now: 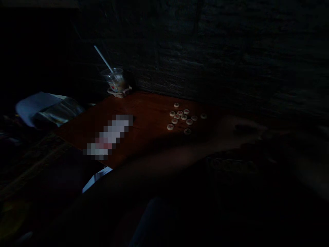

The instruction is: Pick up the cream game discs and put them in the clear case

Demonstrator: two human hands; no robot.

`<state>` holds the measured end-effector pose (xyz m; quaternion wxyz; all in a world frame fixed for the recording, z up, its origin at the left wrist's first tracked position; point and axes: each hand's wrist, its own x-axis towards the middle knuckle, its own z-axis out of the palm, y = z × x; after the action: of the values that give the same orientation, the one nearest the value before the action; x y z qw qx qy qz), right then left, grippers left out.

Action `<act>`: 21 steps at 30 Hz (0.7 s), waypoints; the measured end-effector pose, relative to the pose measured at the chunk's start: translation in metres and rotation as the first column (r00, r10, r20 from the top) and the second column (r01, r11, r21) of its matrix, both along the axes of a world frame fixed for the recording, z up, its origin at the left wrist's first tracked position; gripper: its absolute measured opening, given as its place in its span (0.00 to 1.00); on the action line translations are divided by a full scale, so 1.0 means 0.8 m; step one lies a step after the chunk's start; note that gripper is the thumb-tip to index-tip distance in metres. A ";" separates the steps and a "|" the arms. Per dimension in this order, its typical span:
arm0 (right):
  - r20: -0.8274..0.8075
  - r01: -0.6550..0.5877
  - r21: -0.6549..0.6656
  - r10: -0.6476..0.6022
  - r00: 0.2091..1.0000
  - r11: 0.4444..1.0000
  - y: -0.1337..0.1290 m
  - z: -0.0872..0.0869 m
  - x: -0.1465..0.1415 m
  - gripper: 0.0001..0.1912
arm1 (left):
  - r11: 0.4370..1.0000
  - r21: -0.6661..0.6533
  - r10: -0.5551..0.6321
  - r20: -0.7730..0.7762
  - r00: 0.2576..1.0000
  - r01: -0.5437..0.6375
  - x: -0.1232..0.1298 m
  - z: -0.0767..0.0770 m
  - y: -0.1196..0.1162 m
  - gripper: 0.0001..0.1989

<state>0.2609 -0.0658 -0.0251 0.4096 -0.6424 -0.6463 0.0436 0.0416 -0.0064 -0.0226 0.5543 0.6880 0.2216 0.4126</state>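
The picture is very dark. My left hand [239, 132] reaches across to the right, its forearm crossing the front of the reddish-brown table [146, 106]. Its fingers point right and look bent together; what they hold, if anything, is lost in the dark. Faintly, at the right edge, my right hand [282, 137] shows as a dim, smeared shape close to the left one. Several round pale game pieces [184, 117] with markings lie in a loose group on the table, left of my left hand.
A clear plastic cup [117, 80] with a straw stands at the table's back left corner. A blurred-out, pixelated flat item [110, 137] lies at the left. Behind the table rises a dark rough wall [180, 51]. Pale objects [41, 104] sit beyond the left edge.
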 end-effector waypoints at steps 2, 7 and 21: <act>-0.189 -0.103 -0.032 0.095 0.977 0.994 -0.012 0.025 -0.025 0.19 | 1.000 -0.018 0.015 0.027 1.000 -0.015 0.000 -0.002 0.000 0.17; -0.478 -0.254 -0.030 0.210 0.853 0.967 -0.012 0.032 -0.052 0.15 | 0.993 -0.100 0.072 0.062 0.995 -0.066 0.000 0.008 -0.014 0.13; -0.621 -0.403 0.049 0.344 0.705 0.914 -0.008 0.020 -0.046 0.15 | 0.975 -0.146 0.174 0.028 0.984 -0.168 -0.004 0.018 -0.022 0.19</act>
<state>0.2242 -0.0723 -0.0093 0.5509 -0.4657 -0.5903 0.3622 0.0382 -0.0238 -0.0086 0.5690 0.6165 0.2976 0.4556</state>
